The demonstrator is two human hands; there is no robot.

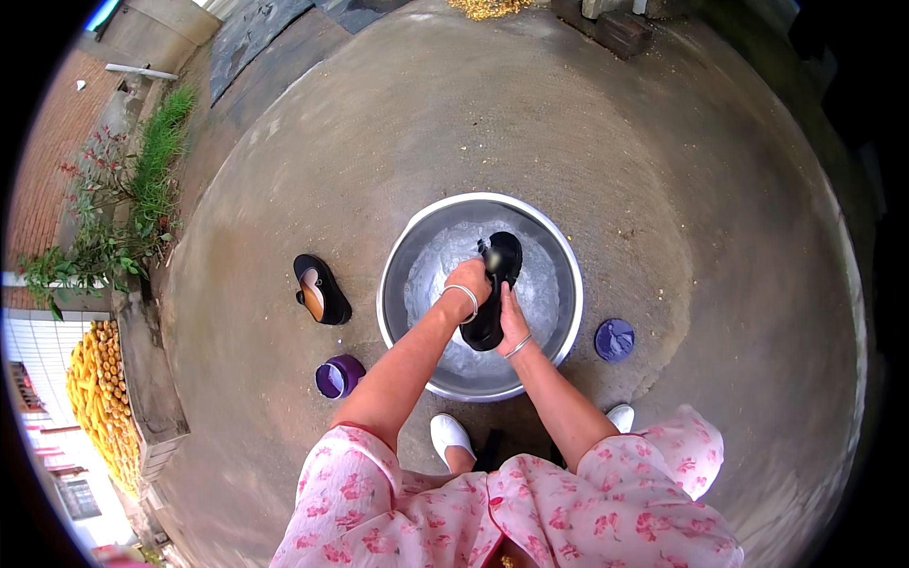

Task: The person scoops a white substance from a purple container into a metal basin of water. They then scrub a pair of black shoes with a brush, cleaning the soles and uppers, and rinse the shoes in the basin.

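Observation:
A wide metal basin [389,284] holding water stands on the ground before me. Over the water, my right hand [514,323] grips a black shoe [503,259] along its side near the heel, with the toe pointing away from me. My left hand [469,281] is curled closed against the other side of the shoe. Whether its fingers hold the shoe's edge or some small dark thing beside the toe, I cannot tell. A matching black shoe [334,297] with a tan insole and a strap lies on the ground left of the basin.
An open purple jar [350,373] lies left of the basin, and a round purple lid [614,340] sits to its right. My white shoes [449,433] are close to the near rim. Farther left, a concrete ledge [145,369] borders piled corn cobs [99,397] and plants [153,163].

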